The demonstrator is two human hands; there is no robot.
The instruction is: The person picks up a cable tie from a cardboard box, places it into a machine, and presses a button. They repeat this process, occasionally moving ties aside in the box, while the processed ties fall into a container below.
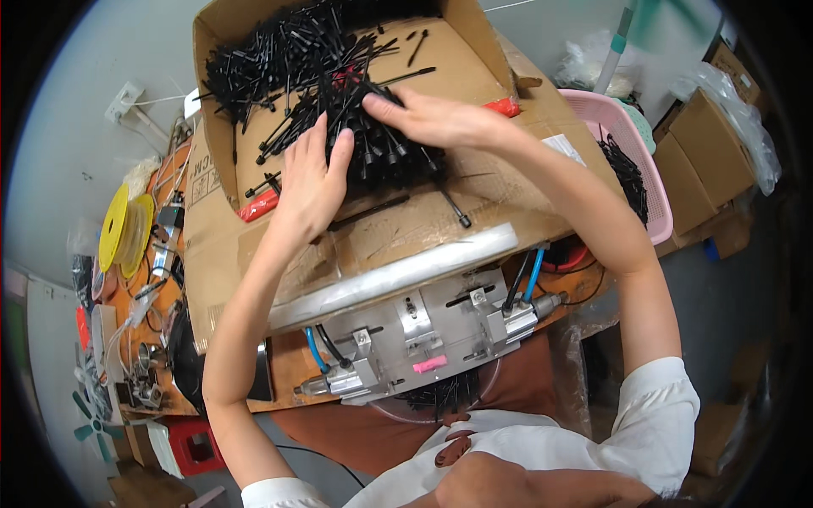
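A big open cardboard box (pixel 440 72) lies flattened in front of me with a heap of thin black plastic sticks (pixel 296 59) in it. My left hand (pixel 312 182) rests flat with fingers spread against the left side of a gathered bunch of these sticks (pixel 381 152). My right hand (pixel 432 117) lies palm down on top of the same bunch, fingers pointing left. Both hands press the bunch together from two sides. A single loose stick (pixel 453 207) lies on the cardboard just below the bunch.
A metal fixture (pixel 423 334) with clamps, blue and black hoses sits below the box edge, near my chest. A pink basket (pixel 631 148) with more black sticks stands right. Yellow spools (pixel 123 229) and clutter lie left. Brown boxes (pixel 703 161) stand far right.
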